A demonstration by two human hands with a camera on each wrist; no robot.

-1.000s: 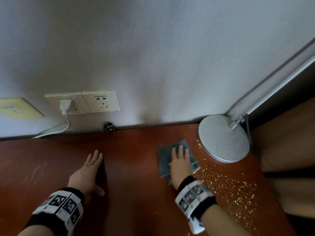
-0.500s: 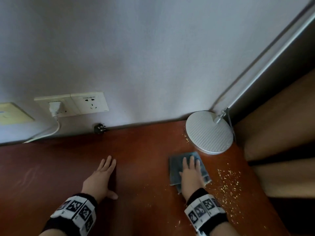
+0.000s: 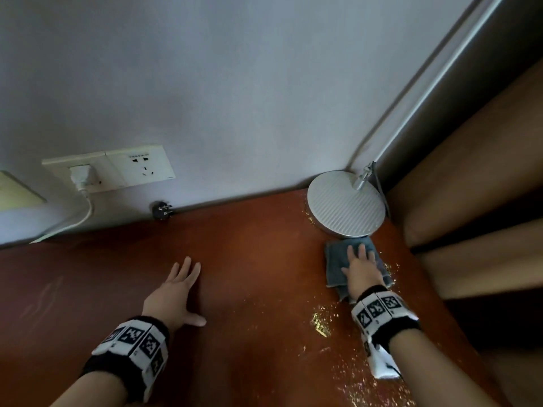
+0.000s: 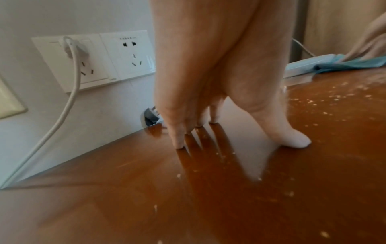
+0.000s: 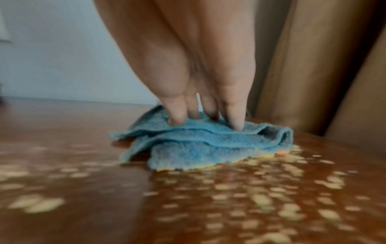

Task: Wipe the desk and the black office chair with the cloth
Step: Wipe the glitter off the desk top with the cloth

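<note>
You see the blue cloth [image 3: 336, 267], folded in rumpled layers, lying flat at the right of the frame on the glossy reddish-brown desk [image 3: 249, 289], whose near right part is strewn with pale crumbs.

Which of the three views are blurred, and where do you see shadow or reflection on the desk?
Head view: sharp but dim, wall lines bowed by the wide lens. Left wrist view: the left hand casts a dark finger reflection on the glossy desk; edges smear. Right wrist view: crumbs are streaked blurs, while the blue cloth stays fairly crisp.
</note>
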